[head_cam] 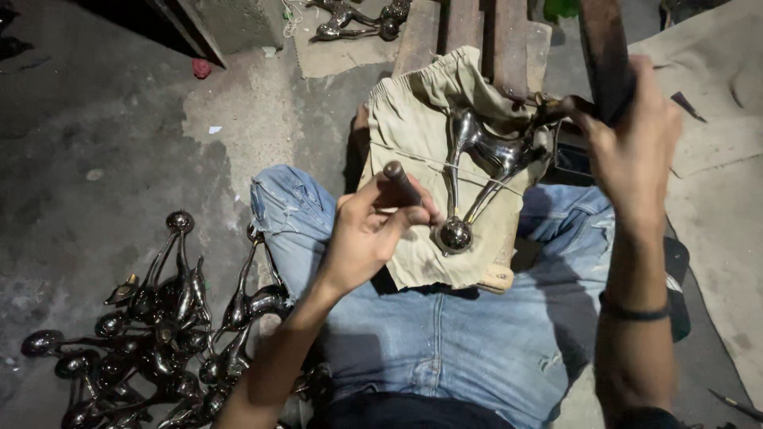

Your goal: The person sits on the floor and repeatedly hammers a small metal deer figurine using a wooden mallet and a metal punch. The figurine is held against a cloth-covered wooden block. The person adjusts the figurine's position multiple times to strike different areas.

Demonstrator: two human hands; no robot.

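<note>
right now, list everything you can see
metal figure: one, shiny dark, on the cloth over the lap
cloth: one, khaki, draped on a wooden block
pile of figures: many, dark metal, floor beside the left leg
more figures: about two, dark, top by the planks
planks: several, brown, beyond the cloth
red bit: one, on the floor
jeans: blue
left hand: holds a dark tool
right hand: grips a dark file-like bar, black wristband

Left hand [369, 230] curled in a fist; right hand [632, 151] clenched, arm outstretched
</note>
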